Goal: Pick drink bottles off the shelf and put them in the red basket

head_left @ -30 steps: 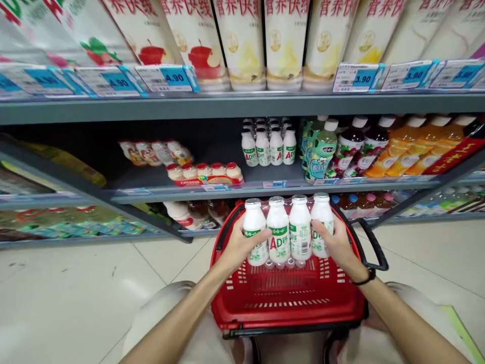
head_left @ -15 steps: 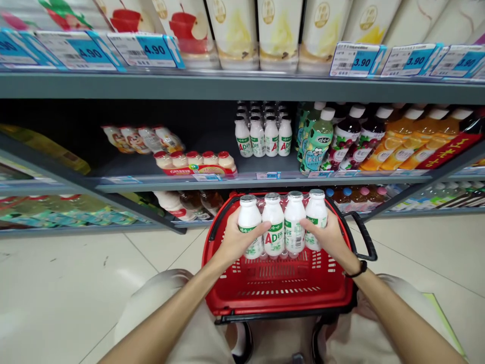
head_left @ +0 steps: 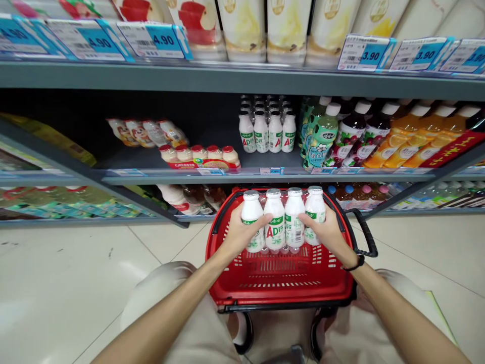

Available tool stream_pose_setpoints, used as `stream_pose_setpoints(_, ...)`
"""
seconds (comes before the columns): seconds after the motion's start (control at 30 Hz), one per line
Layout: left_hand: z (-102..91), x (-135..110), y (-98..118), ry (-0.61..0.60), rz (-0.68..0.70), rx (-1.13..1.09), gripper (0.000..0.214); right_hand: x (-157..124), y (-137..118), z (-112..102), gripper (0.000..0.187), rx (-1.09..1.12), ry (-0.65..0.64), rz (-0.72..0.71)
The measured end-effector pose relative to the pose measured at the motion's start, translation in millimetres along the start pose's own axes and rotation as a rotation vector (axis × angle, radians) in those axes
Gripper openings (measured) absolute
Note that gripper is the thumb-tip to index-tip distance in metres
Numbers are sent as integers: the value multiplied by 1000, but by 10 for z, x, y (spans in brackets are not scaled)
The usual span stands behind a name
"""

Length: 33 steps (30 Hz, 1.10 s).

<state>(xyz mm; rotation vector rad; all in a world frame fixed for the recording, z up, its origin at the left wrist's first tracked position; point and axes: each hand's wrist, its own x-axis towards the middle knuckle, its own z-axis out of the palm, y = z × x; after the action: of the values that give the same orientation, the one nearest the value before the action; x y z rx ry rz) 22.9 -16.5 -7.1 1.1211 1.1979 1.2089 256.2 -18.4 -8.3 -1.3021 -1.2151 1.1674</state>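
Observation:
Both my hands grip a shrink-wrapped pack of white milk drink bottles (head_left: 274,227) with green bands and red "AD" lettering. My left hand (head_left: 242,230) is closed round its left end, the thumb lying across the front. On the right end my right hand (head_left: 326,227) holds the same way, a dark band on its wrist. The pack is upright over the red shopping basket (head_left: 280,290), which stands between my knees; whether its underside touches the basket is hidden. Matching bottles (head_left: 267,132) stand in rows on the shelf ahead.
Left on that shelf lies a red-capped yogurt drink pack (head_left: 200,157); green-labelled bottles (head_left: 321,136) and orange juice bottles (head_left: 401,136) stand right. Cartons (head_left: 242,28) line the shelf above. The basket's black handle (head_left: 364,235) sticks out to the right over the tiled floor (head_left: 68,283).
The view has shifted slightly, with the shelves sitting a little higher and further right. My hands still hold the bottle pack over the basket, in nearly the same place.

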Motion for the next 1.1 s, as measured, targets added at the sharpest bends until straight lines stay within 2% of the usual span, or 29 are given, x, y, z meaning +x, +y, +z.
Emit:
stream_pose_setpoints(0.47, 84, -34, 74, 35, -38, -24, 53, 2, 56, -52, 53, -51, 30, 9)
stream_pose_setpoints(1.1, 132, -171, 165, 22, 107, 102, 40, 49, 188, -28, 58, 38, 63, 55)
